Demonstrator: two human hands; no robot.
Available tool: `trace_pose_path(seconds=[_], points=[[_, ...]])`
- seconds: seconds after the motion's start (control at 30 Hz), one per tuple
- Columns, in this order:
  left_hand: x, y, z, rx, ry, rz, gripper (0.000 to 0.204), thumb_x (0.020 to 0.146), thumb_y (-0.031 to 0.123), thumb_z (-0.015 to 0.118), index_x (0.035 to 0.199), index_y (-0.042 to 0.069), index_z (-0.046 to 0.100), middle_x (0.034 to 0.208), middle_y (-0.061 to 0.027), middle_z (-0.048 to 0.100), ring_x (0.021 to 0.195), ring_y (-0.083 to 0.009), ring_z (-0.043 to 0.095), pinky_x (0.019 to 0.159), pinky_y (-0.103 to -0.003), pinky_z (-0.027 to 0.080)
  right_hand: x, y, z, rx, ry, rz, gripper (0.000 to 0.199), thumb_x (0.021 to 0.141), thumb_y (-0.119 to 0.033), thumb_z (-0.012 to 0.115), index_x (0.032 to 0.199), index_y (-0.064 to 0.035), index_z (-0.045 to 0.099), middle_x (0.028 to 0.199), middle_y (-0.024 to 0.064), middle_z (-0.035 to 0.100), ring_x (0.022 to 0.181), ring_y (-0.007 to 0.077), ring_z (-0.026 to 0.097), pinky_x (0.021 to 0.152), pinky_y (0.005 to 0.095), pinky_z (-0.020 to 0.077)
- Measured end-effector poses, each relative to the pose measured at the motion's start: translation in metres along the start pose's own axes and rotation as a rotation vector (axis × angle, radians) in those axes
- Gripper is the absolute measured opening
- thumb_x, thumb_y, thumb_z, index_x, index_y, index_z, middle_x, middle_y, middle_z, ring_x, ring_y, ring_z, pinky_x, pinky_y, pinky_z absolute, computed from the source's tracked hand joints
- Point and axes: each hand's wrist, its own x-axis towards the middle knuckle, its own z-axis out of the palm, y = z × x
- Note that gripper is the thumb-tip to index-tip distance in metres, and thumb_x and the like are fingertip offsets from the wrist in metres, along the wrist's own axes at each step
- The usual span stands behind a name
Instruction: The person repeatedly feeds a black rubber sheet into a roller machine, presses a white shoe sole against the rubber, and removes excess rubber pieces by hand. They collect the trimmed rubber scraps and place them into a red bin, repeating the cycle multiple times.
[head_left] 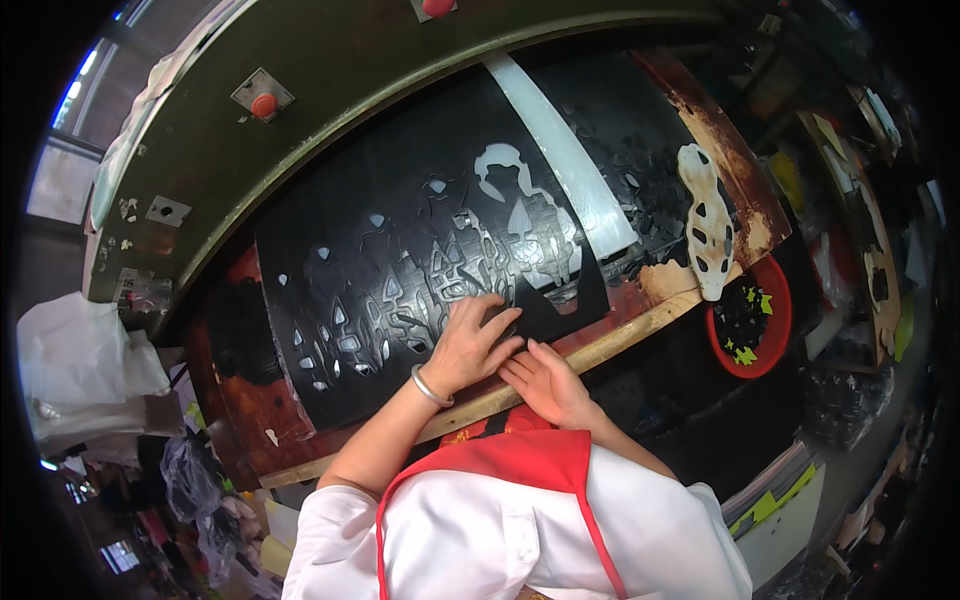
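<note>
A black sheet (400, 180) with rows of cut-out shapes lies on the work table. My left hand (467, 345), with a silver bangle at the wrist, rests over the cut shapes near the sheet's front edge, fingers apart. Beside it on the right is my right hand (550, 385), palm partly turned up and fingers stretched toward the left hand's fingertips at the table edge. No held object shows in either hand. Several shapes in the sheet let a pale surface show through, including one large curved opening (500, 160).
A pale strip (565, 150) crosses the black material. Toward the right lie a whitish long plate with holes (707, 225) and a red bowl (786, 310) holding black and yellow-green scraps. Behind the table runs a green machine beam (330, 70) with red buttons; a wooden rail (600, 358) edges the front.
</note>
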Motion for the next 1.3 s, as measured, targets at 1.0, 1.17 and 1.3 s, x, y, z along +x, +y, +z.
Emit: trace_pose_path(seconds=[1.0,1.17,1.3], points=[[-0.009,-0.021,-0.103,-0.04,0.198,0.081,0.023,0.074,0.005,0.071,0.097,0.003,0.065,0.097,-0.0146,0.063,0.093,-0.0332,0.062,0.082,-0.039,0.052,0.022,0.036,0.004,-0.219,-0.325,0.0,0.026,0.094,-0.01,0.056,0.12,-0.005,0.054,0.116,0.0083,0.061,0.108,0.0205,0.058,0.098,0.0438,0.0441],[-0.042,-0.017,-0.04,-0.27,0.174,-0.099,0.023,0.077,0.011,0.074,0.097,0.001,0.067,0.096,-0.0129,0.063,0.087,-0.0269,0.062,0.075,-0.034,0.051,0.037,0.05,0.012,-0.084,-0.397,-0.012,0.03,0.096,-0.014,0.05,0.124,-0.0028,0.052,0.117,0.0102,0.061,0.11,0.0211,0.056,0.102,0.0422,0.0386],[0.012,-0.048,-0.114,-0.809,0.642,-0.612,0.016,0.092,0.019,0.062,0.095,0.003,0.065,0.087,-0.0017,0.064,0.066,-0.0077,0.057,0.058,-0.023,0.047,0.044,0.06,0.014,-0.584,-0.051,-0.303,0.032,0.102,-0.022,0.045,0.112,0.0065,0.056,0.079,0.009,0.062,0.079,0.0191,0.061,0.084,0.0352,0.0485]])
